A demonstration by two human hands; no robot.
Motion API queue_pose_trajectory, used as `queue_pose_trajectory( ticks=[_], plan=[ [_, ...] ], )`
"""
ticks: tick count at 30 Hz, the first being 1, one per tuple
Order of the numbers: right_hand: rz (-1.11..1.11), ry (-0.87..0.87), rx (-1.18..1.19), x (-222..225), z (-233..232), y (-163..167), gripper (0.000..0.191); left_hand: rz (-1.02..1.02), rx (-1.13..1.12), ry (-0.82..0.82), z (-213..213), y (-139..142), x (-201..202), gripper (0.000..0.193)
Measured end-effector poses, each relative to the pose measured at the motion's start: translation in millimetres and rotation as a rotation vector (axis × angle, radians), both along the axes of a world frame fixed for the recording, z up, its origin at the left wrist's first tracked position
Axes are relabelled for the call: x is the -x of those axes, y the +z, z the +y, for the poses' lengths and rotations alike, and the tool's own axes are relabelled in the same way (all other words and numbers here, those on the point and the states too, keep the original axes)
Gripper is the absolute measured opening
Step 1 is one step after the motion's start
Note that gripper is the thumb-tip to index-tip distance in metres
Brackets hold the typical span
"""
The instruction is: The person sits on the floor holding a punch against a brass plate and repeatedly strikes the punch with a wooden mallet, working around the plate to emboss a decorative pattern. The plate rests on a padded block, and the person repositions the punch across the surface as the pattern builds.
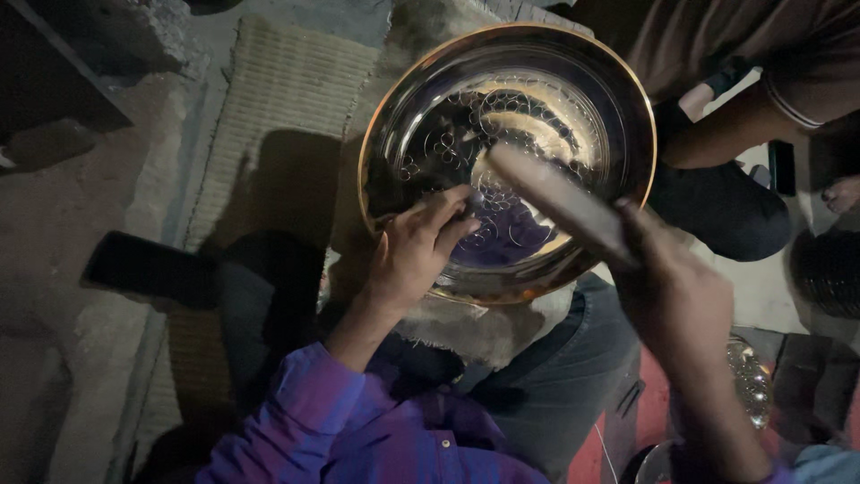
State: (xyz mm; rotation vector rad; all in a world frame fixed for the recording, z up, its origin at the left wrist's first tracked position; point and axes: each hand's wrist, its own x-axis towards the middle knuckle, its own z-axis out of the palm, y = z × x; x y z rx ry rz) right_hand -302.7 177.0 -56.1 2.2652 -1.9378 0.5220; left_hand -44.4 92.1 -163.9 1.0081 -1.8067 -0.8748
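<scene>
**Punch and mallet on the brass plate**

My left hand [417, 246] sits on the near-left part of the plate [394, 134], fingers pinched tight around a small dark punch [473, 203]. The punch tip meets the plate's inner surface, just left of the plate's middle. How upright it stands, I cannot tell; my fingers hide most of it.

My right hand [676, 296] is at the plate's near-right edge, fist clenched on a mallet [560, 199]. The mallet is a long grey bar, blurred, and it slants from my fist up and left across the plate toward the punch. Its far end hangs over the plate's middle, near the punch head; whether the two touch, I cannot tell.

The plate is big, round and shiny, with a gold rim and circle patterns cut into the inside. It is tilted toward me, and its near edge rests on a burlap cloth [488, 327] over my lap.

My purple sleeve [305, 403] runs below the plate. Left of the plate lies a woven mat [269, 99] on rough ground. Right of the plate another person [761, 108] sits in a brown shirt and dark trousers. Below-right of the plate a small shiny metal piece [751, 381] lies on a red surface.
</scene>
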Motion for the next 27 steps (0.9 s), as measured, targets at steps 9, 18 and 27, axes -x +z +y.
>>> queue_pose_trajectory(
  ticks=[9,18,27],
  plan=[
    [-0.016,0.076,-0.189,-13.6,-19.0,55.4,0.064,0.068,0.057,0.093,3.6,-9.2,8.1,0.041],
    [0.297,-0.006,-0.313,-19.7,-25.8,67.6,0.061,0.090,0.084,0.113,14.3,-1.7,8.1,0.036],
    [0.211,0.158,-0.152,-20.2,-27.8,72.3,0.060,0.106,0.080,0.134,15.2,-3.5,9.1,0.034]
  ],
)
